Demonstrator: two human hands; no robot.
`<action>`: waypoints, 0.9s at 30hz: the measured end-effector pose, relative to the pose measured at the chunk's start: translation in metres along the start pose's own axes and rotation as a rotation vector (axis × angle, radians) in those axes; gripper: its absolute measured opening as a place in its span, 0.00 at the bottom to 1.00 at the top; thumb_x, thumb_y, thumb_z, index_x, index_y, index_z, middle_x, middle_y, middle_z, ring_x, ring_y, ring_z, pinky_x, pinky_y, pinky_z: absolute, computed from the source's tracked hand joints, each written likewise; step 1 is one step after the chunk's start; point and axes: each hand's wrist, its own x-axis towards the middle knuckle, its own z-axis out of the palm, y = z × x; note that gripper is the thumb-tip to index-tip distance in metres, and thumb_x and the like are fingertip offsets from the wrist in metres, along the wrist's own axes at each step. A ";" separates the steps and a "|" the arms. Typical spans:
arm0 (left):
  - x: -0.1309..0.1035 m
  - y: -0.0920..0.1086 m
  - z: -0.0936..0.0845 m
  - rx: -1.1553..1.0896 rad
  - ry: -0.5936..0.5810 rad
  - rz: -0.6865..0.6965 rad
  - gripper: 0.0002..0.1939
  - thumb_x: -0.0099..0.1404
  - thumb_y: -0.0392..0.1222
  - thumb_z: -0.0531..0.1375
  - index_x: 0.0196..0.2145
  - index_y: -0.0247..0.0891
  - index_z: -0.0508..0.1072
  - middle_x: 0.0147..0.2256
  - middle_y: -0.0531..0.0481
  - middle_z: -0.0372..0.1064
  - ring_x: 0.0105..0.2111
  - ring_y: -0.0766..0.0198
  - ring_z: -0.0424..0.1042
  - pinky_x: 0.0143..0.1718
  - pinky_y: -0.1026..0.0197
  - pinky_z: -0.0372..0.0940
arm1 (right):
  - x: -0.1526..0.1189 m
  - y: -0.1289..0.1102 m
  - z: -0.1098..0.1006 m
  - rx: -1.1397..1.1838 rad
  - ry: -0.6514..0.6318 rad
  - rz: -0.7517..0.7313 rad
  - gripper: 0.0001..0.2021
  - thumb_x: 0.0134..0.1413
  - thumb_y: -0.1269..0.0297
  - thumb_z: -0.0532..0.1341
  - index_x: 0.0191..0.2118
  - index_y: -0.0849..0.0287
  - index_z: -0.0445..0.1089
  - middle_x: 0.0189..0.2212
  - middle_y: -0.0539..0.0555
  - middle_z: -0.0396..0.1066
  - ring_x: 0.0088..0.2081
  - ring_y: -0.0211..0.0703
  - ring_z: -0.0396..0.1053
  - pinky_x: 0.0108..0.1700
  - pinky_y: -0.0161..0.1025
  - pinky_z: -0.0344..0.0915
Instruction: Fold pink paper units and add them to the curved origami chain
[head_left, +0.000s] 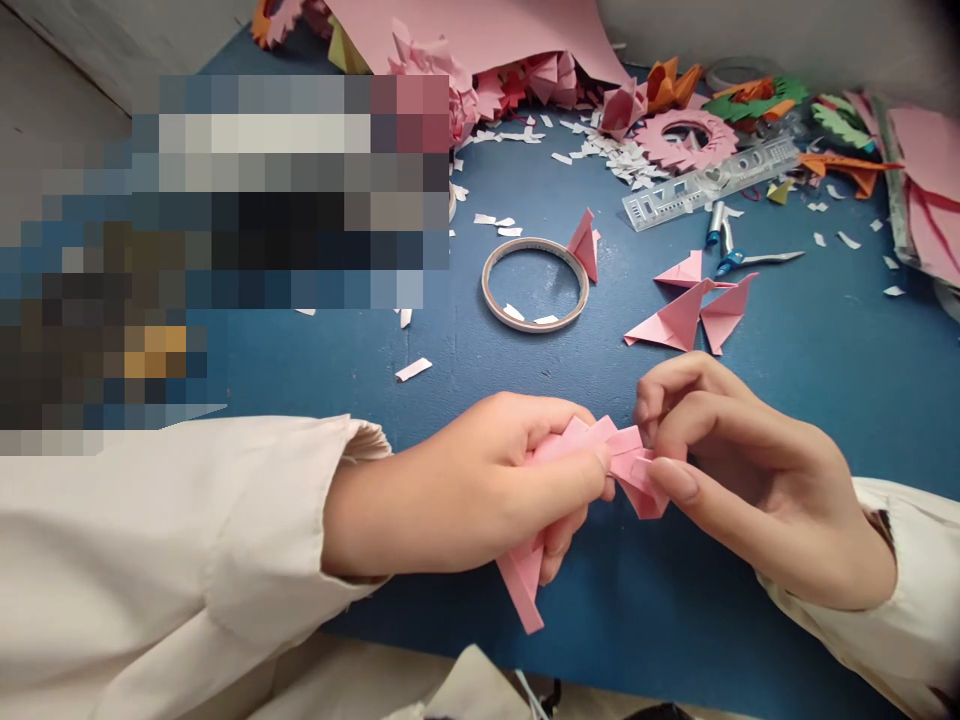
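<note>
The left hand is closed firmly round a pale-pink chain of folded, interlocked paper pieces, its thumb laid along the top. The chain is held above the blue tabletop, near the table's front edge. Its long axis bends inside the fist: one narrow end pokes out below, slanting towards the person, while the pleated end sticks out past the thumb to the right.

That pleated end faces the right hand directly, and this is the relation that matters: the tip lies straight to the left of the right hand's fingers, within their reach. The right thumb rests against its edge, with the forefinger bent close above; from here I can't tell whether the two are pinching the paper.

Just beyond the right hand's knuckles lies a cluster of loose pink paper triangles, clearly nearer to that hand than to the left. Another pink folded paper triangle stands farther off, against a thin round tape roll, ahead of the left hand.
</note>
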 end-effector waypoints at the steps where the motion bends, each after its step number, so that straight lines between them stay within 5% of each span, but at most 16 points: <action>1: 0.000 0.000 0.000 0.002 -0.004 0.000 0.15 0.71 0.47 0.51 0.28 0.38 0.64 0.18 0.59 0.64 0.15 0.73 0.68 0.17 0.74 0.61 | 0.000 0.000 0.000 0.005 -0.002 0.008 0.08 0.58 0.68 0.61 0.27 0.56 0.64 0.32 0.52 0.62 0.38 0.39 0.62 0.37 0.36 0.64; 27: -0.002 0.001 0.005 0.182 0.007 0.078 0.21 0.72 0.51 0.48 0.25 0.38 0.60 0.17 0.59 0.62 0.18 0.73 0.70 0.21 0.74 0.61 | 0.002 -0.002 0.000 0.002 -0.068 0.020 0.08 0.58 0.71 0.59 0.28 0.56 0.66 0.33 0.54 0.62 0.37 0.40 0.64 0.35 0.37 0.67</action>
